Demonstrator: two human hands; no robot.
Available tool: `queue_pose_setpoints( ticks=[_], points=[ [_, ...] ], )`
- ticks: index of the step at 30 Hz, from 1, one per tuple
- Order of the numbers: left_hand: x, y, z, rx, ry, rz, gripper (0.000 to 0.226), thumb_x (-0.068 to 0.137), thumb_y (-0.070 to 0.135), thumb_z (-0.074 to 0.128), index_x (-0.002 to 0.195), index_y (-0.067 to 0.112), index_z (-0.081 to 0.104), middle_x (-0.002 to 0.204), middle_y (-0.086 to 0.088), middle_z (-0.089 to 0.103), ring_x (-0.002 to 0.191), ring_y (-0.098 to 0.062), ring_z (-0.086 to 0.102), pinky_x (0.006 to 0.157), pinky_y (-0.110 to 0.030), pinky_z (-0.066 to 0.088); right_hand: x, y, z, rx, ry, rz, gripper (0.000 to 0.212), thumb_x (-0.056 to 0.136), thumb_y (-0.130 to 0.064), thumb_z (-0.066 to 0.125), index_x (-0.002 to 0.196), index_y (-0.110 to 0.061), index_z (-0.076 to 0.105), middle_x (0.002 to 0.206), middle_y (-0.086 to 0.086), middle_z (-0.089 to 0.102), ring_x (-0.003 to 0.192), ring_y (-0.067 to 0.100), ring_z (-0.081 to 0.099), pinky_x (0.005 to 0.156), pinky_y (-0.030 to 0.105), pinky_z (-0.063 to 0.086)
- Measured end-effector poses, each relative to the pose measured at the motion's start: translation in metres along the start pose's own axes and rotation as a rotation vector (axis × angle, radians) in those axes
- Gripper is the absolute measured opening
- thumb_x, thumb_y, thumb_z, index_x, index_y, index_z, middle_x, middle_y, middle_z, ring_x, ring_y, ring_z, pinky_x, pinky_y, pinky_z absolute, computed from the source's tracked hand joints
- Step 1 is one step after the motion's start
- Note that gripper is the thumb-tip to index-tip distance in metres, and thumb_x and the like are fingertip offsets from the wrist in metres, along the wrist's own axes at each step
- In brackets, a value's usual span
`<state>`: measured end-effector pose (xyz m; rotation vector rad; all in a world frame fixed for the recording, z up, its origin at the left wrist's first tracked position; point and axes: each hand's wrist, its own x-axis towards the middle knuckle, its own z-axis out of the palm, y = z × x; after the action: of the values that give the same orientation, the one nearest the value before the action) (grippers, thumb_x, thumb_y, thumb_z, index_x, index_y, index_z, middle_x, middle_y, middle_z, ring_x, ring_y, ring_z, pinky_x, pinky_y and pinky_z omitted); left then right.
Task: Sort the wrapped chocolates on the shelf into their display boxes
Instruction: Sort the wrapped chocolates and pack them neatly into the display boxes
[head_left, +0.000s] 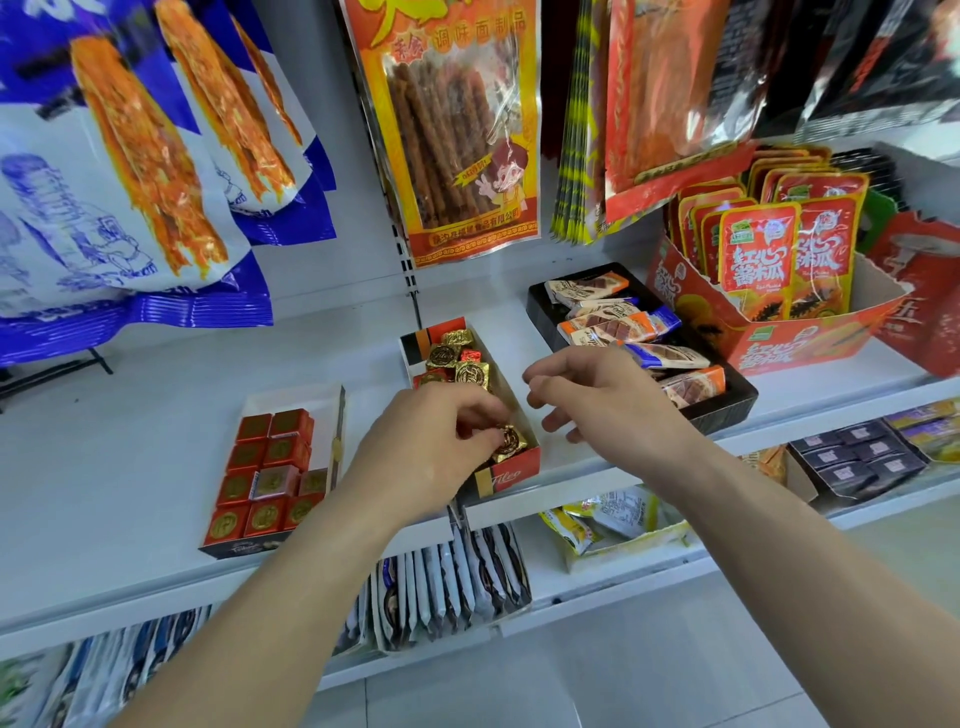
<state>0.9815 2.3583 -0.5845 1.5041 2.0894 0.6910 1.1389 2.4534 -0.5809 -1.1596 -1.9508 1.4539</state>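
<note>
The left hand (431, 447) is down at the front end of the narrow red box (511, 470) in the middle of the white shelf (130, 441). Its fingers are curled and pinching a gold-wrapped chocolate (508, 441) that sits right against the box's front wall. The fingertips are on its left side and the rest of the piece pokes out to the right of them. More gold pieces (470, 374) are piled toward the back of the same box, with one small red-wrapped piece (470, 356) mixed in. The right hand (597, 400) hovers just to the right of that box, above the shelf, fingers loosely curled with nothing in them, and as far as I can see it's not touching the box. Off to the left, well apart from both hands, there's a flat white box (291, 397) packed with rows of red-wrapped squares (249, 457), plus one paler silvery square (272, 480) sitting in with them. Behind the right hand is a black tray (727, 410) of long wrapped bars (608, 327), and past that an orange carton (810, 343) of red sachets (758, 260). Big snack bags (457, 130) hang above it all.
</note>
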Motion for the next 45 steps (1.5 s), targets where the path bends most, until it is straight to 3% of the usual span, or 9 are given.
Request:
queue_pose_setpoints(
  ticks=[8,12,14,18,24,28,34,39,45],
  points=[
    [0.0,0.0,-0.005,-0.116,-0.017,0.028,0.018,0.091,0.023,0.067,0.097,0.041,0.067,0.093,0.02,0.071,0.087,0.006,0.062,0.071,-0.011,0.043,0.001,-0.001,0.005,-0.053,-0.011,-0.026,0.014,0.095,-0.02,0.057,0.101,-0.022,0.069,0.093,0.003,0.072,0.067,0.005,0.068,0.069,0.031,0.054],
    [0.001,-0.013,-0.028,-0.036,0.295,-0.012,0.014,0.092,0.027,0.065,0.1,0.038,0.069,0.093,0.022,0.066,0.063,0.001,0.049,0.064,-0.016,0.041,0.003,0.002,0.008,-0.101,0.031,-0.08,0.014,0.095,-0.018,0.058,0.097,-0.027,0.069,0.085,-0.006,0.067,0.067,0.009,0.066,0.065,0.028,0.052],
    [0.009,-0.02,-0.028,0.003,0.354,-0.039,0.014,0.093,0.03,0.065,0.105,0.035,0.07,0.094,0.019,0.064,0.066,0.001,0.047,0.071,-0.024,0.047,0.004,0.003,0.012,-0.138,0.033,-0.102,0.012,0.096,-0.022,0.059,0.095,-0.029,0.069,0.084,-0.008,0.064,0.069,0.01,0.065,0.063,0.022,0.05],
    [0.022,-0.022,-0.011,0.059,0.244,-0.081,0.032,0.087,0.048,0.067,0.116,0.037,0.066,0.093,0.014,0.054,0.094,-0.011,0.054,0.079,-0.033,0.046,0.007,0.006,0.019,-0.181,0.023,-0.109,0.013,0.097,-0.022,0.057,0.102,-0.027,0.067,0.084,-0.006,0.063,0.066,0.008,0.062,0.049,0.013,0.043],
    [0.027,-0.014,-0.004,0.14,0.288,-0.074,0.02,0.081,0.046,0.075,0.097,0.041,0.064,0.111,0.014,0.056,0.11,-0.012,0.046,0.077,-0.028,0.034,0.014,0.012,0.02,-0.158,0.06,-0.103,0.011,0.095,-0.021,0.058,0.1,-0.029,0.064,0.077,-0.008,0.063,0.056,-0.002,0.057,0.049,0.011,0.04],
    [0.025,-0.013,-0.002,0.1,0.291,-0.088,0.02,0.084,0.042,0.073,0.099,0.042,0.061,0.108,0.011,0.058,0.103,-0.011,0.05,0.069,-0.024,0.035,0.02,0.012,0.023,-0.137,0.047,-0.115,0.018,0.095,-0.024,0.06,0.112,-0.031,0.062,0.078,-0.007,0.062,0.061,0.002,0.061,0.056,0.02,0.046],
    [0.027,-0.012,-0.001,0.112,0.255,0.005,0.042,0.078,0.04,0.078,0.115,0.041,0.058,0.101,0.023,0.062,0.105,-0.007,0.05,0.081,-0.028,0.042,0.025,0.011,0.028,-0.195,0.047,-0.127,0.022,0.098,-0.023,0.057,0.118,-0.029,0.063,0.08,-0.006,0.062,0.059,-0.004,0.057,0.049,0.01,0.039],
    [0.018,-0.013,-0.011,0.004,0.336,0.146,0.036,0.076,0.035,0.081,0.107,0.041,0.063,0.097,0.024,0.064,0.092,-0.002,0.055,0.078,-0.022,0.046,0.023,0.007,0.027,-0.182,0.054,-0.185,0.03,0.096,-0.04,0.057,0.125,-0.033,0.062,0.105,-0.004,0.057,0.082,0.014,0.065,0.073,0.032,0.055],
    [0.01,-0.02,-0.028,-0.099,0.284,0.138,0.035,0.084,0.031,0.075,0.115,0.04,0.063,0.106,0.024,0.064,0.101,0.003,0.055,0.079,-0.016,0.039,0.023,0.0,0.018,-0.085,0.096,-0.213,0.017,0.09,-0.026,0.07,0.107,-0.029,0.066,0.091,-0.009,0.063,0.065,0.009,0.064,0.062,0.026,0.052]
  ],
)
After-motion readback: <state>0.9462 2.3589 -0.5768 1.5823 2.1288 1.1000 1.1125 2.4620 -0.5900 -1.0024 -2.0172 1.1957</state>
